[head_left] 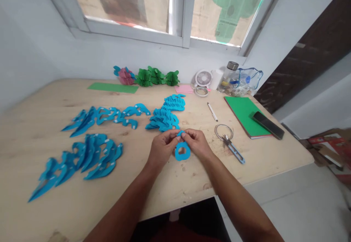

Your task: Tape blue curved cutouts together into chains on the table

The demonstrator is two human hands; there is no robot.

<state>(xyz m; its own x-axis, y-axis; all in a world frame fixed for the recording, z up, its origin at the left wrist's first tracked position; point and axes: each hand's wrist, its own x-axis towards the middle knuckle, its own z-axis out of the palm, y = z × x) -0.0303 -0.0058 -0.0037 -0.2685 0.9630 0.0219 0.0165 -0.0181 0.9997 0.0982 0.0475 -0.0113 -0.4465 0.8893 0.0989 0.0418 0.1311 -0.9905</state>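
"What are the hands holding?"

"The left hand and right hand pinch a bright-blue cutout near the table's near edge. Its lower part is a rounded ring."

"Material?"

"Flat, matte paper. The forearms slant inward, hands close together."

"Around them?"

"Just beyond, a fanned blue paper bundle; left, pointed, folded blue pieces."

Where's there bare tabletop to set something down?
Right of the blue snips, below the green booklet; also between the lower-left blue paper pieces and the left forearm. Crowded: the back right corner, with the fan, bottle and plastic bag.
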